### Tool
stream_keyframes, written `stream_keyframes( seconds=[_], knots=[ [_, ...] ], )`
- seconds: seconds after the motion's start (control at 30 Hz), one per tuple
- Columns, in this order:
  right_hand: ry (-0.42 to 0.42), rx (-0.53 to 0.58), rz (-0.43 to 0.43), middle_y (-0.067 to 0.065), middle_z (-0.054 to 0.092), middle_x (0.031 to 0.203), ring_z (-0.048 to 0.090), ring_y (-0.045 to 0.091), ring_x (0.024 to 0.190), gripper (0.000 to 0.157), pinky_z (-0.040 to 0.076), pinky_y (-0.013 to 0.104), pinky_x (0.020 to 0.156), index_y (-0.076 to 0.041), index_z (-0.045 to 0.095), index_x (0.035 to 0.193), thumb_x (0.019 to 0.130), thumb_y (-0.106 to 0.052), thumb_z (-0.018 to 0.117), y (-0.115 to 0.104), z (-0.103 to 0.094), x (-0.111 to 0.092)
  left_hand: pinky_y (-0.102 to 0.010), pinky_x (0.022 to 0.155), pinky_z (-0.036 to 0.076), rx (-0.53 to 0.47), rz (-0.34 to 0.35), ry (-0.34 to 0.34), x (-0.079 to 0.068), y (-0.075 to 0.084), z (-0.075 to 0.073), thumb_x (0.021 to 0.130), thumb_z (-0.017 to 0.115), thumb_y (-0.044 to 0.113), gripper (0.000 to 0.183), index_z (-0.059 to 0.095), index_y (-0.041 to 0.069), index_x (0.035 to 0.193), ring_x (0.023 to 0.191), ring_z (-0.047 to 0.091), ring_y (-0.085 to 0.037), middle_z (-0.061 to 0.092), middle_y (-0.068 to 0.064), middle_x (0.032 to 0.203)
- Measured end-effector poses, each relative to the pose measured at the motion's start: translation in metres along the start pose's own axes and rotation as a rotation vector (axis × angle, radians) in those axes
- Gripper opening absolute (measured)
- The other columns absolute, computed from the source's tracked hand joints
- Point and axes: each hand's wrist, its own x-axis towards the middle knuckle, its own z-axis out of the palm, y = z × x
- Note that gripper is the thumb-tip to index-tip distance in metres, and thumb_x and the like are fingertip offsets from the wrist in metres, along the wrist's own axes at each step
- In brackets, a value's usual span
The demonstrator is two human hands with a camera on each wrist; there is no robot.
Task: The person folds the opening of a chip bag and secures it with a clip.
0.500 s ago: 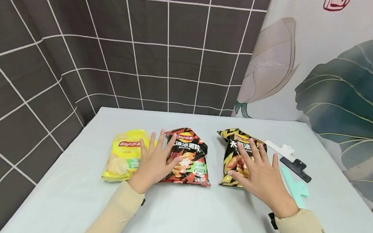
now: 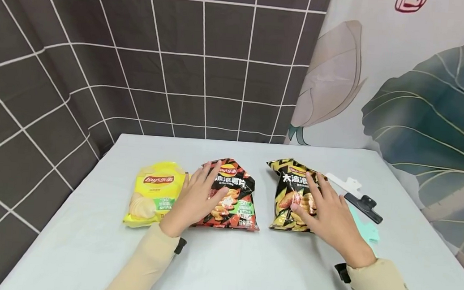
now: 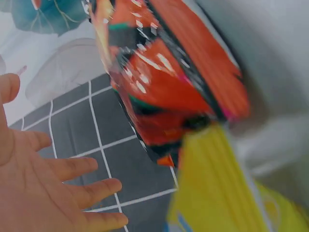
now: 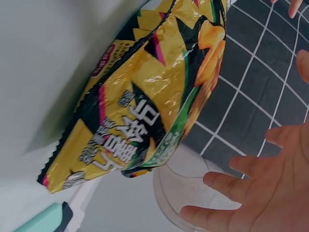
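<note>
Head view: three snack bags in a loose row on a white table (image 2: 223,265). At left, a yellow bag (image 2: 148,193); in the middle, a red-and-black bag (image 2: 241,217), near the yellow one; at right, across a wider gap, a black-and-gold bag (image 2: 287,196), with its upper left corner pointing outward.

Left hand (image 2: 196,198): poised over the space between the yellow and red-and-black bags, partly covering the left side of the latter. Fingers straight and apart; palm clear of the packaging in the left wrist view, with both bags blurred alongside.

Right hand (image 2: 329,219): poised over the right side of the black-and-gold bag, partly covering its printed front. Fingers extended and apart, thumb spread to the side — a visible gap between fingers and bag in the right wrist view.

To the right of the black-and-gold bag, three clips lying near one another: a white clip (image 2: 344,184) farthest back, a black clip (image 2: 364,207) just in front, and a mint-green clip (image 2: 367,230) nearest, half hidden behind the right hand.

On both arms, beige sleeves (image 2: 141,260). Behind the table, a dark cloth (image 2: 224,77) with a white grid — beside it, a pale cloth (image 2: 404,49) printed with a pinkish bud and a large blue-green leaf.
</note>
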Motion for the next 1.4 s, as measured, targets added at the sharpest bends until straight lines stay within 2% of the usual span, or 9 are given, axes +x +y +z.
stream_keyframes(
  seconds=[0.2,0.4,0.5,0.63,0.73,0.9,1.0,1.13,1.4],
  knots=[
    [-0.031,0.094,0.046,0.024,0.011,0.159,0.028,0.055,0.134,0.085,0.03,0.072,0.098,-0.018,0.005,0.156,0.094,-0.055,0.05,0.006,-0.003,-0.001,-0.063,0.115,0.014,-0.116,0.045,0.007,0.005,0.009,0.001,0.098,0.039,0.056,0.07,0.014,0.025,0.156,0.145,0.022,-0.038,0.02,-0.009,0.16],
    [-0.077,0.182,0.094,0.024,0.007,0.159,0.024,0.057,0.135,0.083,0.032,0.075,0.093,-0.017,-0.002,0.156,0.097,-0.052,0.045,0.012,-0.008,-0.002,-0.061,0.113,0.022,-0.255,0.027,-0.034,0.012,0.018,0.006,0.098,0.042,0.053,0.068,0.009,0.033,0.155,0.146,0.023,-0.034,0.021,-0.002,0.16],
    [-0.091,0.232,0.123,0.024,0.005,0.159,0.02,0.056,0.137,0.081,0.03,0.076,0.092,-0.019,-0.004,0.156,0.098,-0.052,0.043,0.017,-0.011,-0.002,-0.057,0.114,0.024,-0.329,0.02,-0.057,0.015,0.022,0.01,0.098,0.043,0.051,0.066,0.008,0.039,0.153,0.146,0.022,-0.029,0.021,0.002,0.16],
    [-0.107,0.305,0.158,0.024,0.002,0.16,0.012,0.054,0.141,0.081,0.022,0.077,0.098,-0.02,-0.008,0.155,0.099,-0.051,0.042,0.024,-0.012,-0.002,-0.058,0.113,0.025,-0.414,0.014,-0.093,0.021,0.028,0.015,0.098,0.042,0.053,0.064,0.008,0.043,0.152,0.147,0.022,-0.026,0.02,0.004,0.16],
    [-0.115,0.337,0.181,0.025,0.0,0.159,0.011,0.054,0.141,0.081,0.019,0.077,0.099,-0.019,-0.009,0.154,0.099,-0.05,0.041,0.028,-0.013,-0.002,-0.056,0.114,0.023,-0.482,0.033,-0.116,0.025,0.033,0.019,0.099,0.041,0.052,0.064,0.007,0.042,0.152,0.147,0.019,-0.025,0.016,0.004,0.161],
    [-0.118,0.361,0.212,0.032,0.004,0.156,0.023,0.058,0.134,0.079,0.027,0.074,0.097,-0.015,-0.01,0.154,0.101,-0.048,0.038,0.033,-0.012,-0.001,-0.049,0.117,0.021,-0.564,0.058,-0.133,0.032,0.04,0.028,0.101,0.041,0.046,0.064,0.008,0.036,0.154,0.147,0.019,-0.022,0.016,0.002,0.161],
    [-0.115,0.388,0.222,0.033,0.005,0.156,0.03,0.058,0.13,0.078,0.033,0.072,0.095,-0.012,-0.01,0.154,0.101,-0.047,0.037,0.037,-0.01,-0.002,-0.05,0.114,0.029,-0.598,0.043,-0.146,0.037,0.046,0.032,0.101,0.042,0.044,0.063,0.009,0.035,0.154,0.144,0.027,-0.025,0.023,-0.002,0.159],
    [-0.119,0.43,0.235,0.031,0.004,0.157,0.032,0.058,0.13,0.078,0.033,0.072,0.095,-0.009,-0.009,0.154,0.102,-0.046,0.035,0.043,-0.008,-0.002,-0.05,0.106,0.04,-0.666,0.0,-0.178,0.041,0.056,0.037,0.101,0.043,0.042,0.063,0.011,0.035,0.154,0.137,0.039,-0.028,0.029,-0.006,0.157],
    [-0.208,0.494,0.344,0.036,0.008,0.154,0.029,0.06,0.13,0.079,0.037,0.069,0.095,-0.009,-0.012,0.153,0.101,-0.053,0.029,0.051,-0.007,0.002,-0.048,0.106,0.04,-0.739,-0.062,-0.217,0.049,0.074,0.049,0.1,0.045,0.043,0.066,0.01,0.03,0.155,0.135,0.044,-0.028,0.028,-0.009,0.157]
  ],
)
